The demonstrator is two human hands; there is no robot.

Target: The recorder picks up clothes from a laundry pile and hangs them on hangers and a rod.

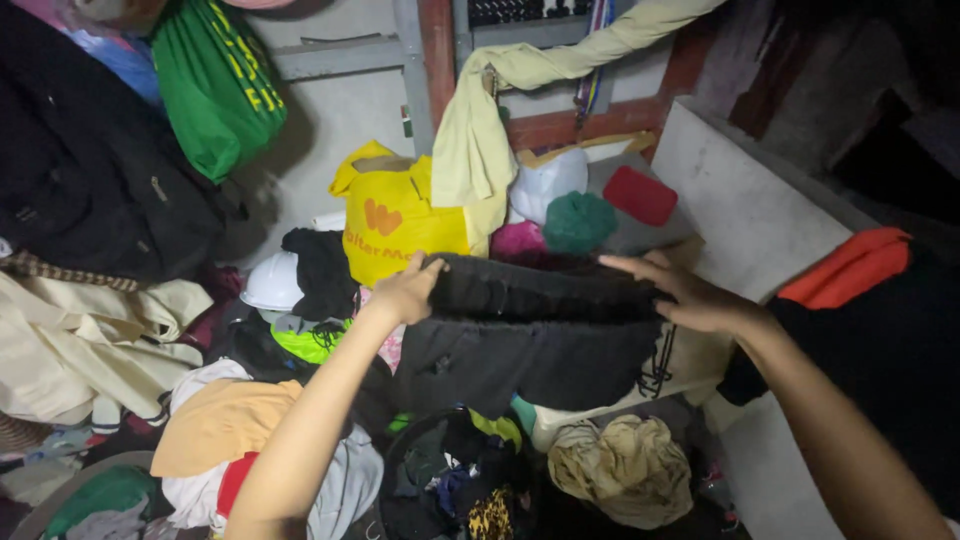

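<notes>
My left hand (403,292) grips the left end of a dark grey folded garment (530,330), thumb over its top fold. My right hand (690,296) lies flat on the right end of the same garment, fingers stretched out towards the left. The garment is spread between both hands in the middle of the view, over a heap of clothes. Its lower part hangs down in front.
A yellow shopping bag (395,222) stands behind the garment, with a white helmet (272,282) to its left. A pale yellow cloth (480,150) hangs from above. Red, teal and white bundles lie behind. An orange cloth (850,265) is at right. Mixed clothes (620,470) pile below.
</notes>
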